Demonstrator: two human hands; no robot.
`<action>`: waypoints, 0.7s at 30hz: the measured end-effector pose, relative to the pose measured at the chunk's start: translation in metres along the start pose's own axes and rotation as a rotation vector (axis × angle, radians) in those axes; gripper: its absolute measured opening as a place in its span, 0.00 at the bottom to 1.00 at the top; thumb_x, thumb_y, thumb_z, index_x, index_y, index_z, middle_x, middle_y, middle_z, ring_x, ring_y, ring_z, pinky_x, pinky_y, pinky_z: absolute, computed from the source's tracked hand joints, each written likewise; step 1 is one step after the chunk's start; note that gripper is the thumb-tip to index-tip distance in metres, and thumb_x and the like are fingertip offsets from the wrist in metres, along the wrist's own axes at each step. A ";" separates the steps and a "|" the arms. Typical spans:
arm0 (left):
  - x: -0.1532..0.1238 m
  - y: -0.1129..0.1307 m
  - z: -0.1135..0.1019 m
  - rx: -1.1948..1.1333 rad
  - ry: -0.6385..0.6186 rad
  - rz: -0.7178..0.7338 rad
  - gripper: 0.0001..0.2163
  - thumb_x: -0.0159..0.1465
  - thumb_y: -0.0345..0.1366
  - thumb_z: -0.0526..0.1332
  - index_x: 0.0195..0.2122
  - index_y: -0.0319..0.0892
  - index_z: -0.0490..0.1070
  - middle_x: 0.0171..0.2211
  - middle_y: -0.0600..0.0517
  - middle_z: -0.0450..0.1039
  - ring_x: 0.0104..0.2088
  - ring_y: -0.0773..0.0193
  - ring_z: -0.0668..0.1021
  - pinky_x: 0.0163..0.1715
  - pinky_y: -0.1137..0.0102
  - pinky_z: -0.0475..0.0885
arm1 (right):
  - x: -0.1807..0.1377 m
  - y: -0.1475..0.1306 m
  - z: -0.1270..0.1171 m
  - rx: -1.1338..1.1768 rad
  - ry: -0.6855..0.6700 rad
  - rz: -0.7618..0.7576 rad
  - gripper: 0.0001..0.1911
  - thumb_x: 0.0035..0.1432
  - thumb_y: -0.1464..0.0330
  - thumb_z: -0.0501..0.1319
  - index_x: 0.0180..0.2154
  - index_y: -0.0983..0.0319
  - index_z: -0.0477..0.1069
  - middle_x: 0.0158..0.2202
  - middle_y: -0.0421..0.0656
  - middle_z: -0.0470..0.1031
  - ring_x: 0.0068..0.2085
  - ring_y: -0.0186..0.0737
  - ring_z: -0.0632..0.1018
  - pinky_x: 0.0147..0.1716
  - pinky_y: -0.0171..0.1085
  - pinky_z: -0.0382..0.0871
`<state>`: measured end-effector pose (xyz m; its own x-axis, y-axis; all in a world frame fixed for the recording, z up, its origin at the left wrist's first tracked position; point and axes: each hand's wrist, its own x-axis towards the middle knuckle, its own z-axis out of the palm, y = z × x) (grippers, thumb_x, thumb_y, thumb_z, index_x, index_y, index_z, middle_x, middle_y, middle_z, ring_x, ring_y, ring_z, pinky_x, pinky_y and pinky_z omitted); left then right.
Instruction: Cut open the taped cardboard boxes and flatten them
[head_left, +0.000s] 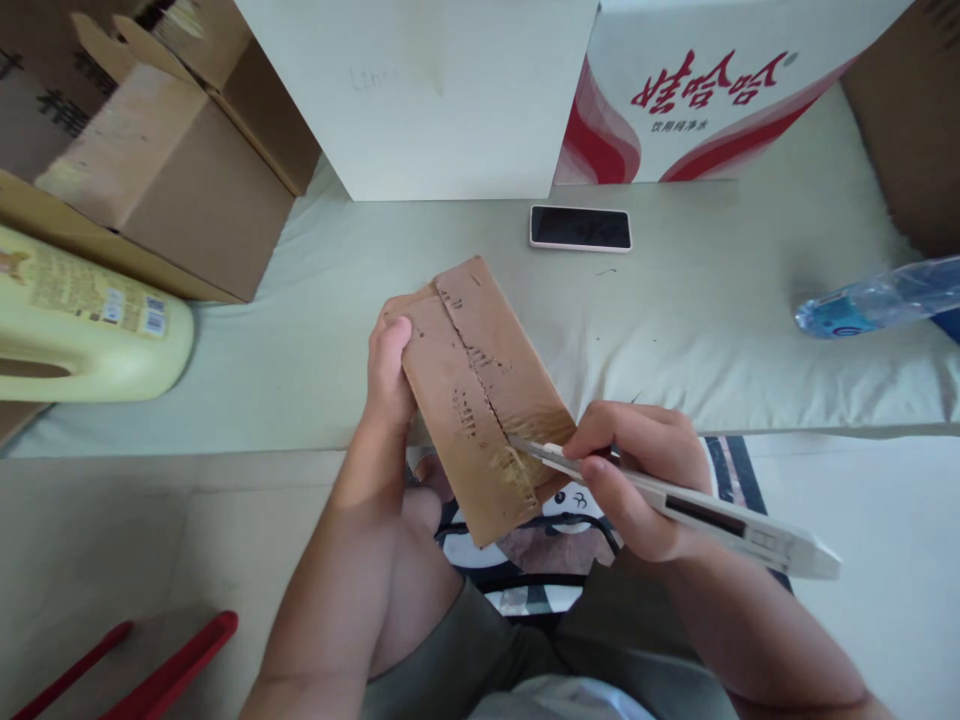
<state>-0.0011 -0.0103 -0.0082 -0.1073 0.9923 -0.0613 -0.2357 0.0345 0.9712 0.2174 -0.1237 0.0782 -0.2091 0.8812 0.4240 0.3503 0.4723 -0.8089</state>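
A small brown cardboard box (450, 380) is held tilted above my lap, in front of the cloth-covered surface. My left hand (390, 370) grips its upper left edge, thumb on the top face. A seam runs lengthwise down that face, with dark marks and torn-looking patches beside it. In my right hand (637, 470) is a white utility knife (720, 525), pinched between thumb and fingers. Its blade tip touches the seam near the lower end of the box. The fingers beneath the box are hidden.
A phone (580, 229) lies on the pale green cloth (300, 380). Behind it stand a white box (450, 100) and a red-and-white carton (697, 120). Cardboard boxes (202, 190) and a yellow jug (97, 320) are at left; a plastic bottle (862, 300) lies at right.
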 end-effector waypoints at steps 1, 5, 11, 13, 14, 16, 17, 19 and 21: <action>0.000 0.000 0.000 -0.001 -0.002 0.000 0.21 0.59 0.61 0.63 0.37 0.48 0.72 0.38 0.46 0.78 0.47 0.47 0.80 0.44 0.56 0.77 | 0.000 0.000 0.000 0.002 0.002 -0.005 0.06 0.58 0.71 0.57 0.28 0.59 0.68 0.19 0.36 0.70 0.18 0.29 0.67 0.18 0.31 0.58; -0.002 -0.001 0.000 -0.046 -0.010 0.009 0.19 0.60 0.58 0.64 0.38 0.48 0.73 0.39 0.47 0.78 0.46 0.49 0.80 0.45 0.57 0.77 | -0.002 0.001 0.000 -0.013 0.030 -0.039 0.06 0.57 0.72 0.57 0.29 0.59 0.68 0.19 0.36 0.69 0.18 0.30 0.67 0.18 0.32 0.58; -0.002 -0.003 -0.002 -0.110 -0.013 0.018 0.17 0.59 0.54 0.65 0.40 0.47 0.76 0.39 0.50 0.76 0.41 0.57 0.79 0.42 0.62 0.76 | -0.004 0.003 0.003 0.008 0.093 -0.085 0.06 0.57 0.74 0.57 0.29 0.59 0.67 0.19 0.36 0.67 0.19 0.30 0.68 0.19 0.32 0.60; 0.000 -0.004 -0.003 -0.092 -0.022 0.022 0.18 0.59 0.55 0.65 0.40 0.47 0.75 0.40 0.49 0.77 0.43 0.55 0.79 0.43 0.61 0.77 | -0.004 0.002 0.002 0.014 0.076 -0.074 0.06 0.57 0.74 0.57 0.28 0.59 0.67 0.19 0.36 0.68 0.19 0.30 0.68 0.19 0.32 0.60; 0.000 -0.004 -0.004 -0.080 -0.025 0.025 0.19 0.58 0.56 0.66 0.40 0.47 0.75 0.40 0.49 0.77 0.43 0.54 0.79 0.44 0.61 0.77 | -0.005 0.001 0.002 0.022 0.066 -0.067 0.07 0.57 0.74 0.56 0.28 0.59 0.67 0.19 0.36 0.67 0.19 0.30 0.68 0.20 0.33 0.60; 0.001 -0.004 -0.005 -0.056 -0.034 0.030 0.20 0.58 0.58 0.66 0.39 0.47 0.74 0.41 0.48 0.77 0.44 0.52 0.79 0.44 0.59 0.77 | -0.007 0.000 0.000 0.042 0.069 -0.044 0.08 0.58 0.74 0.56 0.28 0.58 0.66 0.20 0.37 0.67 0.20 0.31 0.67 0.20 0.34 0.59; 0.001 -0.004 -0.005 -0.049 -0.040 0.031 0.21 0.58 0.59 0.66 0.38 0.47 0.73 0.40 0.47 0.77 0.44 0.51 0.79 0.45 0.59 0.77 | -0.009 0.000 0.000 0.061 0.077 -0.035 0.09 0.59 0.74 0.55 0.28 0.58 0.66 0.20 0.37 0.66 0.20 0.32 0.67 0.20 0.35 0.58; 0.001 -0.004 -0.004 -0.042 -0.052 0.030 0.21 0.58 0.60 0.66 0.38 0.46 0.73 0.39 0.46 0.77 0.44 0.50 0.79 0.44 0.58 0.77 | -0.013 0.001 -0.001 0.127 0.116 -0.036 0.10 0.60 0.73 0.55 0.27 0.58 0.67 0.20 0.38 0.65 0.20 0.33 0.65 0.21 0.37 0.57; 0.000 -0.004 -0.003 -0.041 -0.058 0.024 0.21 0.60 0.60 0.65 0.38 0.46 0.73 0.38 0.46 0.77 0.43 0.50 0.80 0.44 0.57 0.77 | -0.017 0.003 -0.002 0.177 0.180 -0.062 0.11 0.61 0.71 0.55 0.26 0.58 0.67 0.19 0.38 0.65 0.19 0.34 0.64 0.20 0.39 0.57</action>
<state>-0.0036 -0.0104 -0.0126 -0.0575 0.9981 -0.0239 -0.2735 0.0073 0.9619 0.2242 -0.1370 0.0692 -0.0540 0.8477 0.5277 0.1733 0.5284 -0.8311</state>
